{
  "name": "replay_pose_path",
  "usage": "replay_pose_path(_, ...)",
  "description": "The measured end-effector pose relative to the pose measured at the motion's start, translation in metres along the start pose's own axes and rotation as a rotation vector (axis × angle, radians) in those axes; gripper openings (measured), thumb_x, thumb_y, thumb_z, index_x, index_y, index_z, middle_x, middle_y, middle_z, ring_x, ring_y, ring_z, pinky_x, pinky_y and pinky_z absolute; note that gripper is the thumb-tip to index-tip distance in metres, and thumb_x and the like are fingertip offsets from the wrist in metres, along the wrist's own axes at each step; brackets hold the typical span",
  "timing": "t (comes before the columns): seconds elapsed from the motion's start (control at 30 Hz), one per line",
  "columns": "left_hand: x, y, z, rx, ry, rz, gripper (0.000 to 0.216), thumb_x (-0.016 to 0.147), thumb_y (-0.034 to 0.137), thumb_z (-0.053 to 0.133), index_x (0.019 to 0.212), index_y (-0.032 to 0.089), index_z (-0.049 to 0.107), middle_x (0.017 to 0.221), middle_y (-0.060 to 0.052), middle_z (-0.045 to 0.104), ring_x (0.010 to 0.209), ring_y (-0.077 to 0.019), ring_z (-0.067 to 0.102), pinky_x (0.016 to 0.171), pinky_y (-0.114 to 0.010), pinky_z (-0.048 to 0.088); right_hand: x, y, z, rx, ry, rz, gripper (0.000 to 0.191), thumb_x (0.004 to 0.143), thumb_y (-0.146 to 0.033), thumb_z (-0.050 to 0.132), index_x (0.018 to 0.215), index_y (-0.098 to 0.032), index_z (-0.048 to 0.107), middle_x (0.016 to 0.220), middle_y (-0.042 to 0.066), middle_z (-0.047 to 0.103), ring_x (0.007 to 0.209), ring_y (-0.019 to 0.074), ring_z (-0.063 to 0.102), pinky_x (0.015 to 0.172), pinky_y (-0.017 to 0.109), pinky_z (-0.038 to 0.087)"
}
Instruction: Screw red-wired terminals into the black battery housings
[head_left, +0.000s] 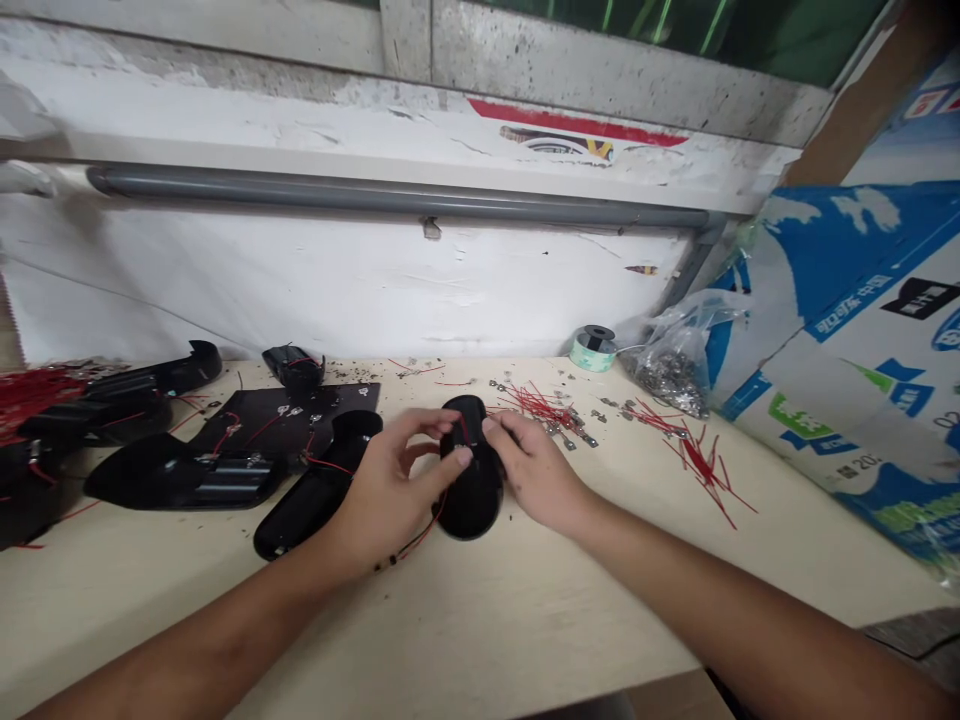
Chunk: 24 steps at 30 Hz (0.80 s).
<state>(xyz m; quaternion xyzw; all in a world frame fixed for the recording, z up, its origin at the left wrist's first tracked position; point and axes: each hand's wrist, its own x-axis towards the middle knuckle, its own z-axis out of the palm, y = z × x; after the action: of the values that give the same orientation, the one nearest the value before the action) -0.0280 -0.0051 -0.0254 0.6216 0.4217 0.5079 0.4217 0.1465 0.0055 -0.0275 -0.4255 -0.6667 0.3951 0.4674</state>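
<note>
A black plastic housing point(471, 505) with a rounded near end stands over the front middle of the table, between my hands. My right hand point(536, 465) grips its right side, with the thumb on the upper edge. My left hand point(390, 490) is curled around the left side, thumb and fingertips on the upper part, beside a short red wire point(463, 430). A thin red and black lead point(412, 545) trails from the housing below my left hand, ending in a small dark connector. Whether my left fingertips also pinch a small part is hidden.
More black housings point(180, 475) with red wires lie left, some on a dark plate point(255, 415). Red wires with metal tabs point(547, 410) lie behind and right; another wire bunch point(701, 465) is farther right. A tape roll point(592, 348), a plastic bag of metal parts point(671, 370) and a blue-white carton point(847, 370) stand right.
</note>
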Motion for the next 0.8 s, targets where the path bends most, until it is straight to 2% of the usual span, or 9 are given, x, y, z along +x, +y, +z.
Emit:
replay_pose_path(0.07, 0.005, 0.0, 0.0, -0.163, 0.068, -0.06, 0.043, 0.076, 0.033, 0.077, 0.114, 0.02, 0.062, 0.117, -0.008, 0.061, 0.104, -0.0198, 0.059, 0.089, -0.031, 0.049, 0.001, -0.002, 0.0, 0.134, 0.006, 0.021, 0.031, 0.097, -0.04, 0.048, 0.075, -0.019, 0.051, 0.067, -0.002, 0.046, 0.062, 0.0137, 0.042, 0.056, 0.025, 0.034)
replay_pose_path(0.1, 0.006, 0.001, 0.001, -0.261, 0.058, -0.135, 0.048, 0.075, 0.033, 0.078, 0.118, 0.021, 0.06, 0.117, -0.008, 0.062, 0.103, -0.0202, 0.06, 0.088, -0.032, 0.049, 0.002, -0.003, 0.001, 0.177, 0.008, 0.023, 0.032, 0.096, -0.04, 0.049, 0.073, -0.019, 0.051, 0.066, -0.003, 0.044, 0.06, 0.0134, 0.041, 0.055, 0.025, 0.033)
replay_pose_path(0.2, 0.005, 0.005, 0.004, -0.517, -0.119, -0.376, 0.051, 0.075, 0.031, 0.078, 0.121, 0.018, 0.059, 0.111, -0.009, 0.067, 0.097, -0.0218, 0.065, 0.084, -0.033, 0.05, 0.0, -0.004, 0.002, 0.199, 0.006, 0.021, 0.032, 0.095, -0.041, 0.051, 0.072, -0.019, 0.05, 0.065, -0.003, 0.042, 0.06, 0.0132, 0.04, 0.054, 0.025, 0.032)
replay_pose_path(0.27, 0.002, 0.01, 0.006, -0.598, -0.2, -0.446, 0.044, 0.077, 0.029, 0.077, 0.117, 0.018, 0.063, 0.108, -0.009, 0.07, 0.095, -0.0217, 0.067, 0.085, -0.032, 0.05, -0.001, -0.005, 0.001, 0.165, -0.006, 0.014, 0.03, 0.095, -0.041, 0.051, 0.074, -0.019, 0.05, 0.068, -0.002, 0.044, 0.063, 0.0138, 0.042, 0.056, 0.025, 0.034)
replay_pose_path(0.43, -0.002, 0.019, 0.006, -0.635, -0.211, -0.476, 0.031, 0.08, 0.021, 0.074, 0.11, 0.019, 0.066, 0.102, -0.007, 0.073, 0.093, -0.0211, 0.068, 0.083, -0.029, 0.051, -0.003, -0.004, -0.003, 0.213, 0.053, 0.11, 0.011, 0.096, -0.033, 0.045, 0.094, -0.023, 0.047, 0.075, -0.002, 0.05, 0.067, 0.0145, 0.047, 0.059, 0.026, 0.039)
replay_pose_path(0.57, -0.003, 0.017, 0.008, -0.68, -0.197, -0.46, 0.037, 0.084, 0.019, 0.069, 0.12, 0.02, 0.062, 0.103, -0.006, 0.073, 0.086, -0.017, 0.067, 0.08, -0.026, 0.05, -0.001, -0.002, -0.006, 0.28, 0.089, 0.01, 0.018, 0.097, -0.039, 0.049, 0.092, -0.023, 0.044, 0.075, -0.002, 0.052, 0.063, 0.0128, 0.048, 0.059, 0.027, 0.04)
replay_pose_path(0.7, -0.003, 0.014, 0.011, -0.671, -0.21, -0.435, 0.035, 0.087, 0.019, 0.066, 0.121, 0.019, 0.06, 0.101, -0.006, 0.073, 0.083, -0.0163, 0.066, 0.083, -0.028, 0.049, -0.002, -0.004, -0.008, 0.299, 0.009, -0.046, 0.02, 0.095, -0.038, 0.055, 0.106, -0.025, 0.044, 0.075, -0.004, 0.055, 0.059, 0.0123, 0.051, 0.057, 0.027, 0.043)
replay_pose_path(0.8, -0.002, 0.013, 0.011, -0.632, -0.202, -0.414, 0.032, 0.087, 0.02, 0.065, 0.119, 0.019, 0.06, 0.097, -0.005, 0.072, 0.079, -0.0154, 0.066, 0.084, -0.029, 0.049, -0.005, -0.007, -0.009, 0.239, -0.032, -0.049, 0.018, 0.095, -0.037, 0.057, 0.101, -0.025, 0.045, 0.073, -0.004, 0.058, 0.058, 0.0127, 0.052, 0.056, 0.027, 0.042)
